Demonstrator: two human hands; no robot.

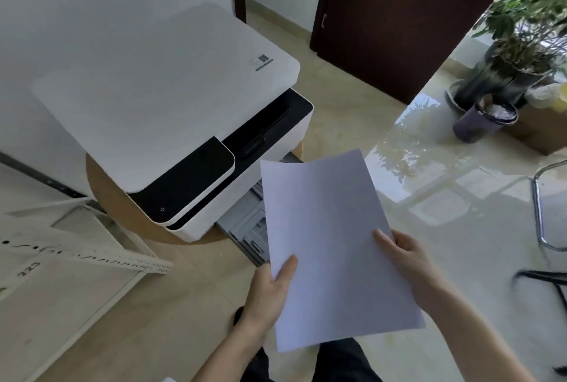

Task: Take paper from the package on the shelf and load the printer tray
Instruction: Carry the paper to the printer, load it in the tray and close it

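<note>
Both hands grasp the paper: left hand at its left edge, right hand at its right, above the open tray near the printer. We judge skewed entry could buckle sheets against tray guides.

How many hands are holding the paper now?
2. The left hand grips the paper stack at its left edge; the right hand grips its right edge.

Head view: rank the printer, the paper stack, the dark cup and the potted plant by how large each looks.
1. printer
2. paper stack, though it is nearest the camera
3. potted plant, partly cropped
4. dark cup
</note>
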